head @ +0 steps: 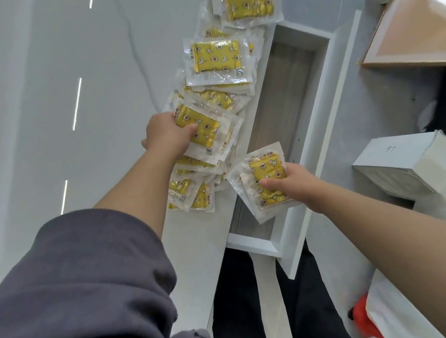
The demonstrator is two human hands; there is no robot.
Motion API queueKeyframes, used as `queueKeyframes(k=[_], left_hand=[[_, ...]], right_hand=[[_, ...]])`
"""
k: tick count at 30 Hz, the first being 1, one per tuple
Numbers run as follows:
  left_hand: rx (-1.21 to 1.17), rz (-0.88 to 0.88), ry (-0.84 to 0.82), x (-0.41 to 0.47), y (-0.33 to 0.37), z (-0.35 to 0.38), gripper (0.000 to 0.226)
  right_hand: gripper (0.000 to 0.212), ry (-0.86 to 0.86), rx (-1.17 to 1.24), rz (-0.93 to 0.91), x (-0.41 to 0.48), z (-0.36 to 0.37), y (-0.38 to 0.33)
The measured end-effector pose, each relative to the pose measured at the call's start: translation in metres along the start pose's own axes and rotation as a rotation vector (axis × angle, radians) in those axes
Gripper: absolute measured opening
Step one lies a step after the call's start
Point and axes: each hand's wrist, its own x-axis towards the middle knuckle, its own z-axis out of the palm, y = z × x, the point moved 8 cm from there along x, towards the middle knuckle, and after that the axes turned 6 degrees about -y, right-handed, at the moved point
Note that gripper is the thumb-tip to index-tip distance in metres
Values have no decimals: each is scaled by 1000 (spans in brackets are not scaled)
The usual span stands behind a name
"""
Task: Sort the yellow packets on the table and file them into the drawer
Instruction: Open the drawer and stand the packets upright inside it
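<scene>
your left grip (165, 131) pinches a stack of yellow packets (216, 59) on the surface (197, 239); your right grip (298, 183) holds another stack over the open drawer (309, 35). they look light, floppy, slick: clamp the yellow middles, not clear edges.

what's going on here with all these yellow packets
A person is sorting yellow packets strewn along the edge of the white table. The left hand grips a packet lying on top of them, while the right hand holds a small stack over the open drawer. No packets show in the drawer's visible part yet.
</scene>
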Motion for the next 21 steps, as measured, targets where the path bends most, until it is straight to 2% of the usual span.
queueKeyframes(k=[6,10,15,18,21], left_hand=[[-109,40,54,-12,11,-9,22],[-280,135,-28,-46,17,-2,20],[-383,201,-218,-93,5,70,18],[-435,157,-217,-99,-17,118,20],[-471,109,-135,-96,-32,146,19]], right_hand=[[14,-15,-21,11,6,-4,4],[17,64,-122,29,4,-36,6],[12,218,-279,-21,4,-95,-6],[17,245,-366,-75,15,-114,-15],[18,229,-390,-139,31,-117,-19]])
